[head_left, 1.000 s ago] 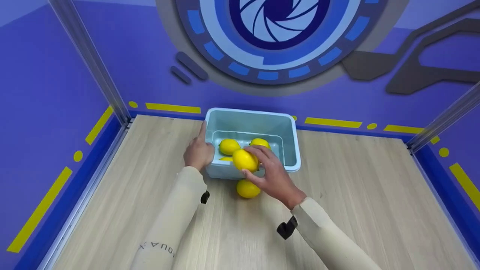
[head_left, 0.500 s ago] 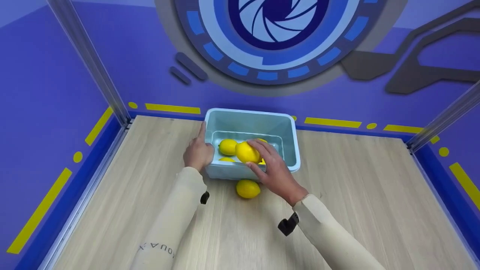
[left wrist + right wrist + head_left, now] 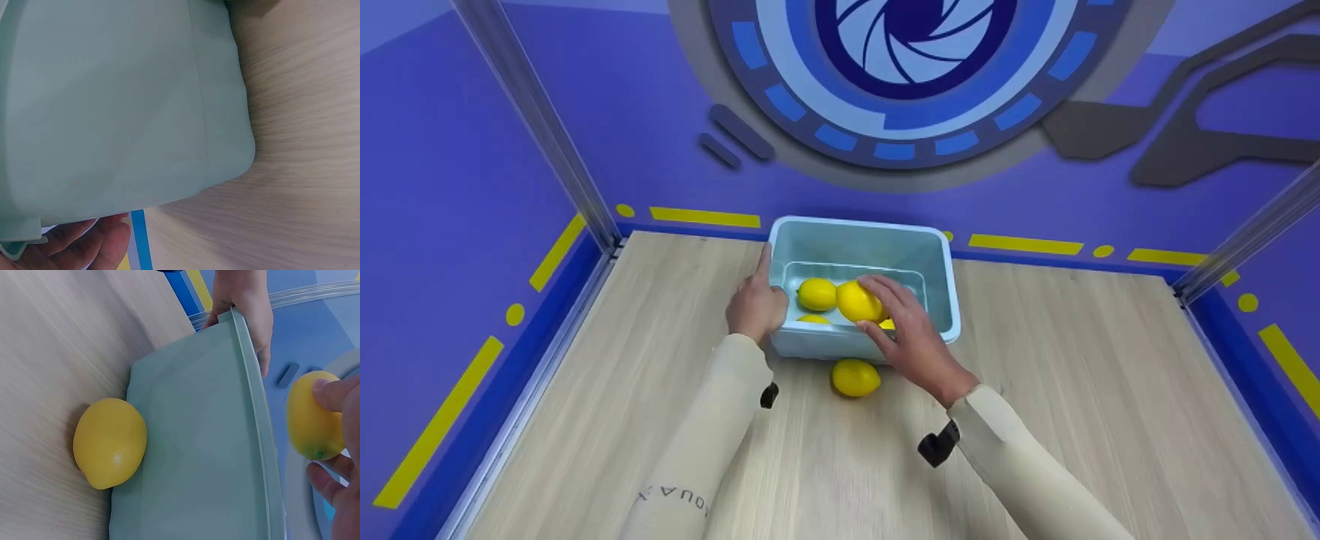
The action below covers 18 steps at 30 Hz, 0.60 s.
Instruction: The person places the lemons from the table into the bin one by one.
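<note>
My right hand (image 3: 913,341) holds a yellow lemon (image 3: 857,301) between thumb and fingers, over the front part of a pale green plastic bin (image 3: 825,345). In the right wrist view that held lemon (image 3: 313,417) shows above the bin's rim, its greenish tip pointing down. My left hand (image 3: 757,307) grips the bin's left rim, index finger stretched along it; its curled fingers (image 3: 115,242) show beneath the rim in the left wrist view. Inside the bin lie a lemon (image 3: 816,294) and a second lemon (image 3: 813,319), partly behind the front wall. More yellow shows beside the right fingers.
Another lemon (image 3: 110,443) lies on the wooden table (image 3: 1072,390), close against the bin's front wall. Behind the bin stands a blue-purple back panel (image 3: 660,150), with side panels and metal posts (image 3: 544,127) at the corners.
The right hand has carried its lemon slightly back and to the right, from over the front rim to over the bin's inside. The left hand and bin have stayed in place.
</note>
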Each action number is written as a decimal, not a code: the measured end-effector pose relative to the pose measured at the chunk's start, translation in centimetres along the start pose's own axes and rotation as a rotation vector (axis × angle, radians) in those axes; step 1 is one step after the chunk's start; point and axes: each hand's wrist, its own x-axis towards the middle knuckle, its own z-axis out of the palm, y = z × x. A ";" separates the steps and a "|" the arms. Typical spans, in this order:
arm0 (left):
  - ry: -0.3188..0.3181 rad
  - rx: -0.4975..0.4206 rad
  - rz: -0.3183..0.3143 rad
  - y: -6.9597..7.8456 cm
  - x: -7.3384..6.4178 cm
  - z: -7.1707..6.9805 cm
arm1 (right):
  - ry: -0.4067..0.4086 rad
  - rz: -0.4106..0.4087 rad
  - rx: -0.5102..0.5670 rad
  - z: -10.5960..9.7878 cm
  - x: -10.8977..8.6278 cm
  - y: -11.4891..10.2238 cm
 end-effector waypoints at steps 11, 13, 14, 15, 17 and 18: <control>-0.006 -0.009 -0.022 0.1 0.0 0.1 | -0.033 0.008 -0.008 0.0 0.1 0.4; -0.005 -0.009 -0.022 0.1 0.0 0.1 | -0.038 0.006 -0.012 0.0 0.2 0.5; -0.005 -0.008 -0.021 0.1 0.0 0.1 | -0.041 0.008 -0.015 0.0 0.2 0.6; -0.006 -0.008 -0.021 0.1 0.0 0.0 | -0.042 0.008 -0.018 0.0 0.2 0.7; -0.004 -0.006 -0.019 0.1 0.0 0.0 | -0.047 0.010 -0.024 0.0 0.2 0.8; -0.004 -0.006 -0.018 0.1 0.0 0.0 | -0.052 0.014 -0.029 0.0 0.2 0.8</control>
